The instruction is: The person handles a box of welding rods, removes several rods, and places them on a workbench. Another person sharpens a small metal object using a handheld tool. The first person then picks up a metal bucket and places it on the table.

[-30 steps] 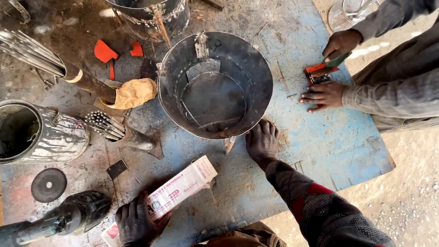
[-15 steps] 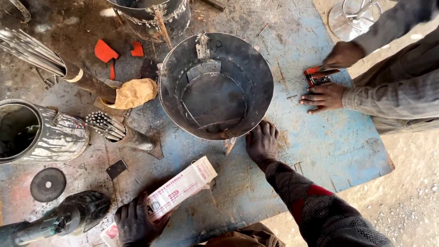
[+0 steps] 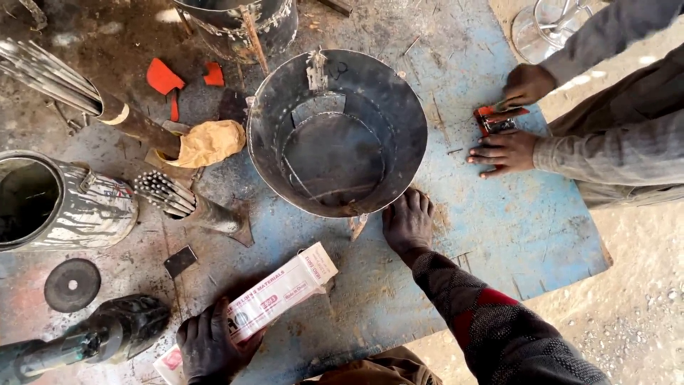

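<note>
A long box [image 3: 274, 303] is gripped by the left hand [image 3: 210, 346] at the lower edge; the right hand [image 3: 407, 222] is laid flat beside the metal pail [image 3: 338, 132] — bare blue surface [image 3: 513, 235] lies at right.

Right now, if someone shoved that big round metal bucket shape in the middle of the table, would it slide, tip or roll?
The sheet-metal tub would probably slide rather than tip, since it sits wide and low on the blue table. Its thin walls suggest it is light for its size and might flex slightly. The right hand rests flat beside its rim and could block a shove that way.

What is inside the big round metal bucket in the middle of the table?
The metal bucket holds no loose items: only its dark base and an inner metal strip show. The table beneath it is covered.
</note>
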